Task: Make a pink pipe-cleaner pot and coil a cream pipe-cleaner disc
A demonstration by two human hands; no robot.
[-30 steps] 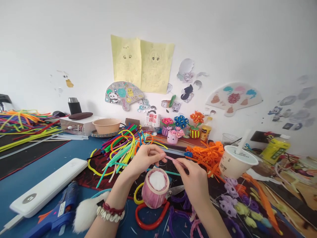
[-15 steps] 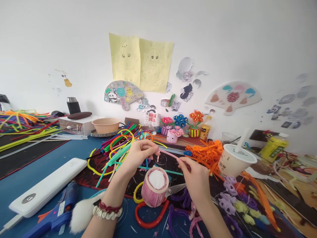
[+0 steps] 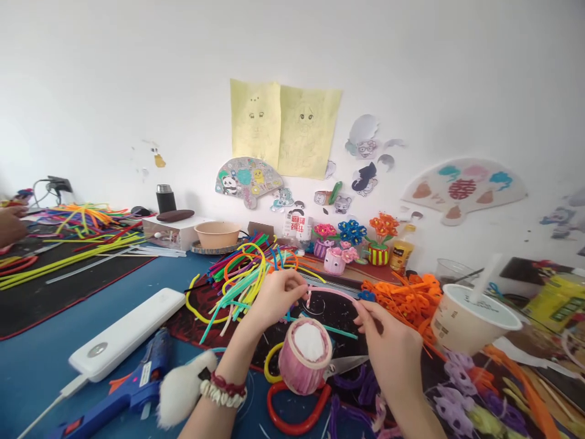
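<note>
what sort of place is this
Probably a craft workspace, whether at home or in a small studio I can't tell. What suggests it: the heap of pipe cleaners, the glue gun and the fuzzy flowers standing in little pots.

A handicraft workspace: heaped pipe cleaners [image 3: 236, 299] left of centre, a blue hot glue gun [image 3: 137, 399] at lower left, scissors [image 3: 322, 405] at bottom centre, potted pipe-cleaner flowers [image 3: 351, 231] right of centre, drawings [image 3: 256, 128] on the wall above.
</note>
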